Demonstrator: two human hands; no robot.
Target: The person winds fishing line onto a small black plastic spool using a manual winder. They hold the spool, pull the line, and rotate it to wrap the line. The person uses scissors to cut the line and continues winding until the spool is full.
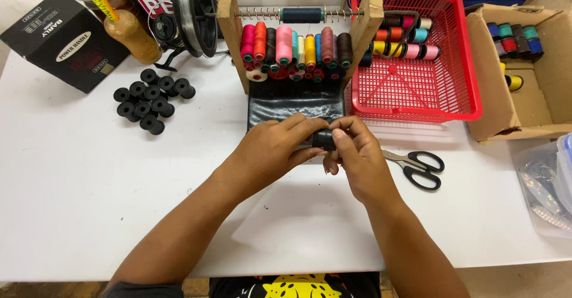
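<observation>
The white desk (77, 173) has open room from 6 to 9 o'clock, bare all the way to its near edge, while its far half is crowded. At 12 o'clock, just beyond the hands, a wooden thread rack (298, 30) stands upright, hung with coloured spools, and a dark cloth (286, 104) lies at its foot. A red plastic basket (417, 89) sits at 1 o'clock, touching the rack's right post, with more spools along its back wall. A cardboard box (512, 95) is at 2 o'clock, near the desk's right edge. Black-handled scissors (420, 166) lie at 3 o'clock, just beside the right hand. A cluster of empty black bobbins (152, 98) sits at 10 o'clock, well apart from the hands, with a black carton (62, 39) at 11 o'clock behind it. The left hand (271, 146) and the right hand (357, 158) meet at the centre, both clamped on a small black spool (323, 139) held between them just above the desk, in front of the cloth's near edge. The fingers of each hand curl over the spool's ends and the thumbs press from below. Both forearms come in from 6 o'clock, angled inward, wrists roughly level.
</observation>
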